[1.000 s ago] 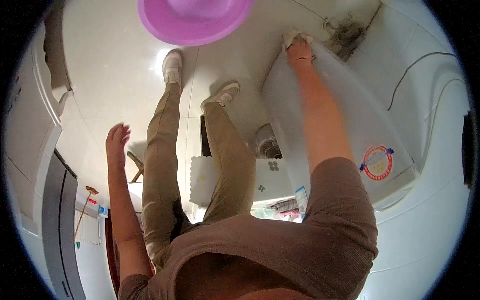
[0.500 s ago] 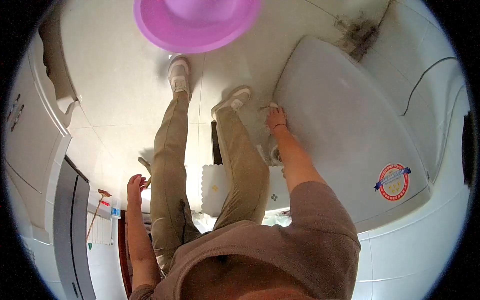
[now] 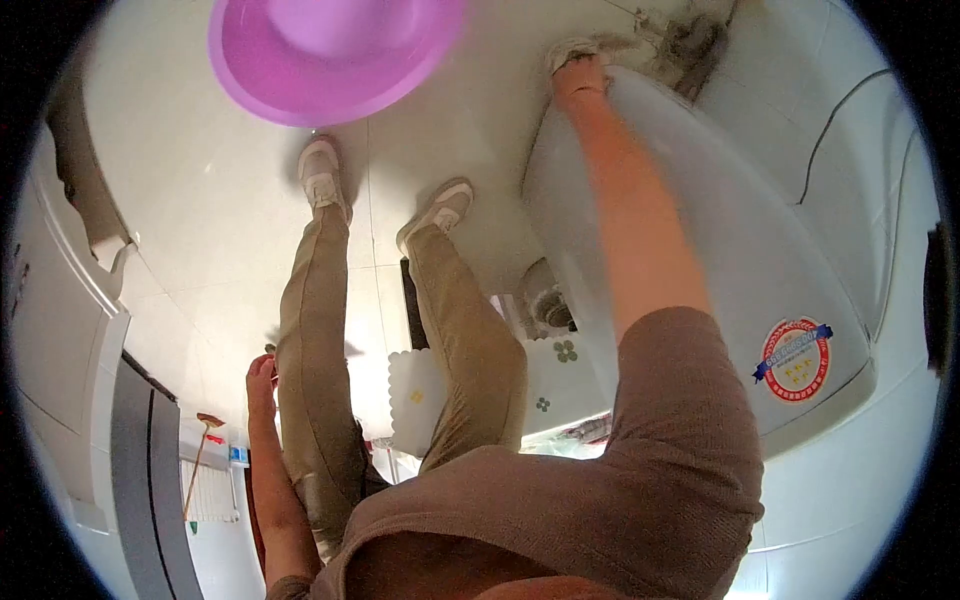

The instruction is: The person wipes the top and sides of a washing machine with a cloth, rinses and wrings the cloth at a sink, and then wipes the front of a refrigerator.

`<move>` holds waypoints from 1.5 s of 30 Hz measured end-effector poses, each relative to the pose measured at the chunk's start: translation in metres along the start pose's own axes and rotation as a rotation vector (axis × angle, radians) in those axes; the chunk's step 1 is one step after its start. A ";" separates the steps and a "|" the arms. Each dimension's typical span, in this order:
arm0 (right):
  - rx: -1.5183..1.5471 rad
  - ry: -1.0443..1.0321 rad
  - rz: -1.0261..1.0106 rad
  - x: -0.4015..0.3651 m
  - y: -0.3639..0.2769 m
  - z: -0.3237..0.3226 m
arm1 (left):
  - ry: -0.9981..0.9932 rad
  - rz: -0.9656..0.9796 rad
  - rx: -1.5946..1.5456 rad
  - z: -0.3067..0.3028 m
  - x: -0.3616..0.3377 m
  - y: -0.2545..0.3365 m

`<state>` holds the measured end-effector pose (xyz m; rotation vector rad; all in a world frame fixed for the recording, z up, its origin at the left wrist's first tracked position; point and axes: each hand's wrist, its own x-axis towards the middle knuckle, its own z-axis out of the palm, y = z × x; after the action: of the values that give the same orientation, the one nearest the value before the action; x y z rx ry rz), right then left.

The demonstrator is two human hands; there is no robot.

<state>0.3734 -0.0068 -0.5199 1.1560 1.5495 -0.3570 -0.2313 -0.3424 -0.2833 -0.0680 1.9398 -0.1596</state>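
Note:
My right hand (image 3: 580, 82) reaches far forward along the edge of a large whitish appliance (image 3: 720, 240) that has a round red, white and blue sticker (image 3: 795, 360). It is closed on a pale, crumpled cloth (image 3: 572, 48), pressed at the appliance's far corner. My left hand (image 3: 262, 378) hangs low beside my left leg, its fingers loosely apart, and I see nothing held in it. A pink-purple basin (image 3: 235, 75) is in front of my feet.
Dark grime (image 3: 695, 45) marks the corner beyond the appliance. A black cable (image 3: 825, 130) runs along the tiled wall at right. A scallop-edged white cover (image 3: 408, 400) lies behind my legs. At left are a grey door (image 3: 150, 470) and a long-handled broom (image 3: 200, 455).
My right hand has moved forward along the appliance's edge to its far corner, with the cloth now plainer to see. The view has shifted, so the basin appears farther left.

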 end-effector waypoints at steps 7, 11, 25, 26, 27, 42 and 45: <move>0.255 0.025 -0.138 -0.112 -0.159 0.142 | -0.048 0.065 -0.007 -0.006 -0.012 -0.001; 0.012 -0.358 -0.371 -0.203 -0.166 0.121 | -0.032 0.074 -0.160 -0.034 -0.023 -0.009; -0.037 0.129 0.092 -0.286 0.051 -0.090 | -0.197 0.244 -0.164 -0.068 -0.100 0.021; 0.006 0.201 0.129 -0.304 0.059 -0.094 | -0.205 0.255 -0.163 -0.072 -0.110 0.024; 0.046 0.273 0.167 -0.323 0.068 -0.098 | -0.200 0.258 -0.176 -0.076 -0.119 0.027; 0.278 0.044 -0.007 -0.555 0.067 -0.121 | -0.139 0.382 -0.149 -0.148 -0.200 0.061; 0.410 0.342 0.030 -0.567 0.091 -0.151 | -0.127 0.379 -0.125 -0.141 -0.222 0.082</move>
<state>0.3063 -0.1203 0.0591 1.6228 1.8033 -0.4911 -0.2785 -0.2228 -0.0400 0.2012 1.7983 0.2132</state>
